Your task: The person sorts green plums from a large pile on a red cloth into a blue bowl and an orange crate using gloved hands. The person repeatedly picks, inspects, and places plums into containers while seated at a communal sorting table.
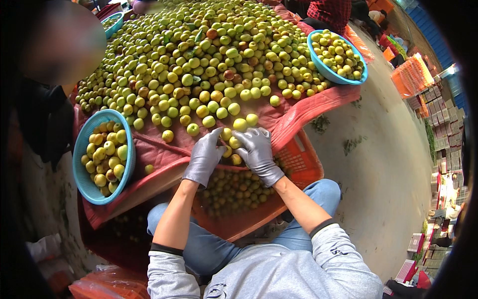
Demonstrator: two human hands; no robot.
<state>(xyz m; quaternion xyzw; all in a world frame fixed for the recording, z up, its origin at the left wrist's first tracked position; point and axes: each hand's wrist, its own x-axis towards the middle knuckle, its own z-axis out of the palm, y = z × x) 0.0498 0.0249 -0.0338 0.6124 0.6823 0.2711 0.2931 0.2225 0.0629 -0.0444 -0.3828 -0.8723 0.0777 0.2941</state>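
My left hand [204, 157] and my right hand [257, 153], both in silver-grey gloves, are at the near edge of a red padded cloth [153, 144]. Between them lie several yellow-green jujubes [235, 142]. The left thumb and forefinger curve along one side of these fruits. From the other side, the right fingers are spread and bent over them. Neither hand is visibly closed around a fruit; the palms are hidden. Just below the cloth's edge, an orange plastic crate [239, 228] between my knees holds many more jujubes [235, 190].
A large heap of jujubes [194, 67] covers the cloth beyond my hands. Blue plastic baskets of fruit stand at left [77, 160] and right [317, 65]. A person in dark clothing [44, 116] is at left. Stacked orange crates [412, 76] stand across the concrete floor [377, 149].
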